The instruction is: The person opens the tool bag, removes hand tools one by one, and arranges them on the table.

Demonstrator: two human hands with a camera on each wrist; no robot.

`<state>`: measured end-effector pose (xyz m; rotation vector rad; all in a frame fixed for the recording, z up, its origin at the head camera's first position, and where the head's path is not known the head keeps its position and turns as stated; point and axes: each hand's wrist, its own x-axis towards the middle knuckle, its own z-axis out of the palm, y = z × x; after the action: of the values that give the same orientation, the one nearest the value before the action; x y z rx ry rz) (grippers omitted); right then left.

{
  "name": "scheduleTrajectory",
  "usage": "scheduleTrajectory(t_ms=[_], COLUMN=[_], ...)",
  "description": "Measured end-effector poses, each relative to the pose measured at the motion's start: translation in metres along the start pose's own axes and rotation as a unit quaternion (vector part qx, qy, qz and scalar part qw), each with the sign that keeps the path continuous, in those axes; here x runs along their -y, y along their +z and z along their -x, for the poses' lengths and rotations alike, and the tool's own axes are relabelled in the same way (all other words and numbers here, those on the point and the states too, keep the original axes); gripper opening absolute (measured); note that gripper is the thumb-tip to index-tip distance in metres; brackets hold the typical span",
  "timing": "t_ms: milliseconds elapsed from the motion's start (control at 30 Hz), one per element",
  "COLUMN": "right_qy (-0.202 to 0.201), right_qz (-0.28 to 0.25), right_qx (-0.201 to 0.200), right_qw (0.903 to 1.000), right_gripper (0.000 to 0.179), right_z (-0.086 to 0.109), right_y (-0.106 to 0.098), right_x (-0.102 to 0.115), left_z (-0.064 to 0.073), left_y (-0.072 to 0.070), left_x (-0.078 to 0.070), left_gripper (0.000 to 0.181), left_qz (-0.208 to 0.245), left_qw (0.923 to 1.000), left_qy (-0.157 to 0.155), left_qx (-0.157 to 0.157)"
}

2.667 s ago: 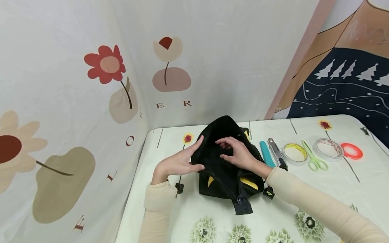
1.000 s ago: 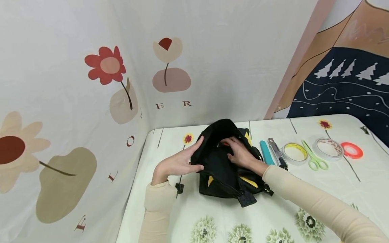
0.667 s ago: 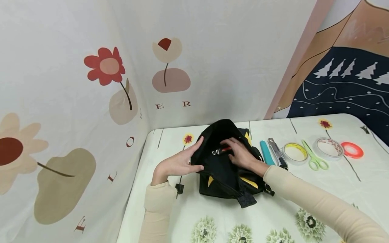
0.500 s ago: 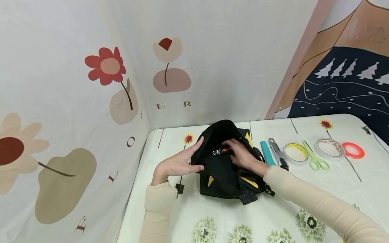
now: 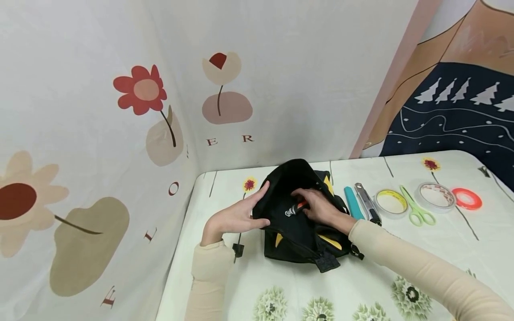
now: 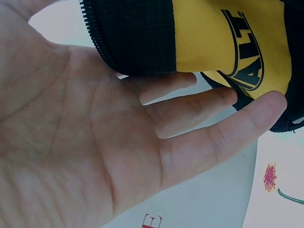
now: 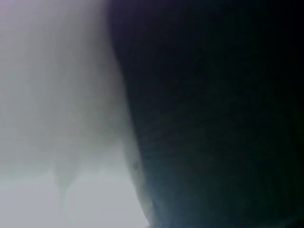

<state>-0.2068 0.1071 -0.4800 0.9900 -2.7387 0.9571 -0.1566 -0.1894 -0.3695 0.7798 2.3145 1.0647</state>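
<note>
A black and yellow zippered tool bag (image 5: 281, 243) lies on the table with its mouth wide. My left hand (image 5: 234, 217) props the bag's left edge, its fingers extended. In the left wrist view, that hand (image 6: 137, 128) lies with straight fingers along the bag's lettered yellow panel (image 6: 209, 38). Inside the mouth, my right hand (image 5: 319, 207) grips a tool with a red and black handle (image 5: 296, 208) and a shiny metal end; its exact kind is unclear and most of the handle is hidden by the fingers. Dark bag fabric (image 7: 204, 118) fills much of the blurred right wrist view.
Right of the bag lie a teal strip-shaped item (image 5: 353, 203), a grey utility knife (image 5: 367, 203), a yellow-cored tape roll (image 5: 391, 202), green scissors (image 5: 417, 207), a clear tape roll (image 5: 435, 196) and a red tape roll (image 5: 467, 199). A curtain wall (image 5: 297, 89) stands behind the table.
My right hand has reached deeper into the bag and taken hold of the red-handled tool, whose metal end has come into sight and shifted slightly down. The left hand stays put.
</note>
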Motion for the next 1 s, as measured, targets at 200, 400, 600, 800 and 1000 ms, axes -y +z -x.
scheduleTrajectory(t_ms=[200,400,600,800,1000], right_qy=[-0.023,-0.048,-0.074,-0.094,-0.084], right_qz=[0.021,0.026,0.023,0.002,-0.046], right_qx=[0.003,0.002,0.012,-0.013,-0.032], right_qw=[0.9995,0.9985,0.9969,0.9954,0.9948], right_gripper=[0.053,0.054,0.053,0.05,0.052], right_z=[0.002,0.004,0.006,0.008,0.012], right_y=[0.0,0.0,-0.006,-0.014,-0.019], right_x=[0.001,0.004,0.009,0.016,0.022], left_z=[0.0,0.0,-0.002,-0.003,-0.003], left_y=[0.001,0.001,0.001,0.002,0.002], left_x=[0.001,0.0,-0.001,-0.001,0.001], left_gripper=[0.102,0.102,0.101,0.102,0.101], left_qz=[0.003,0.008,0.006,-0.002,-0.001], left_qw=[1.0,1.0,1.0,1.0,1.0], left_qy=[0.002,-0.002,-0.003,-0.007,-0.008], left_qx=[-0.001,-0.001,0.0,-0.003,-0.005])
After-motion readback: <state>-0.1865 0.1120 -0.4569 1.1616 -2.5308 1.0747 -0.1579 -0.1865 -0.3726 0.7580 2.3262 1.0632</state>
